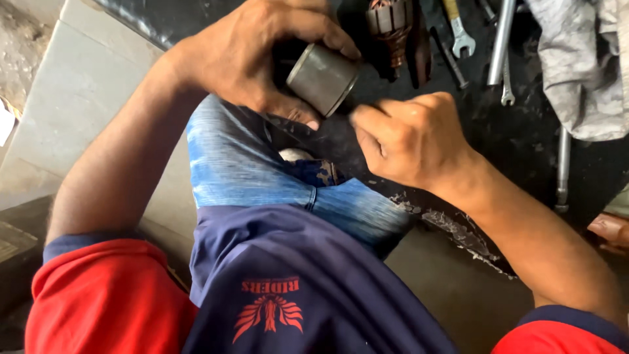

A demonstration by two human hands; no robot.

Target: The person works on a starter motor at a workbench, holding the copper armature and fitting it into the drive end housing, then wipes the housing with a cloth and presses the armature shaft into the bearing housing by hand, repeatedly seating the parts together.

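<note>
Metal cylinder [322,78] — a short, dull-grey sleeve with its rim turned toward the right — is sitting in the left hand [252,56], above the person's knee and in front of the dark, oily floor [517,141]. The left hand is clamping it, fingers curling over the top and the thumb pressing from below. The right hand [413,137] is bunching its fingers together just beside the cylinder's open end, fingertips pinching as if on something small; what lies between them is too small to tell, so I cannot say whether it is holding anything.

To my eye, the work in hand is being done at the rim of the sleeve, and doing it well is asking for a steady left grip that is keeping the open end facing the right fingertips, with the right hand working squarely at the edge rather than at an angle.

Further out, a wound motor armature [392,26] with copper showing is lying on the floor just beyond the cylinder. Beside it an open-ended spanner [458,33] and a long grey metal rod [501,42] are resting, and a smaller spanner [506,88] near them. A crumpled grey rag [583,65] is lying at the far right. Faded blue jeans [242,164] are covering the raised knee beneath both hands.
</note>
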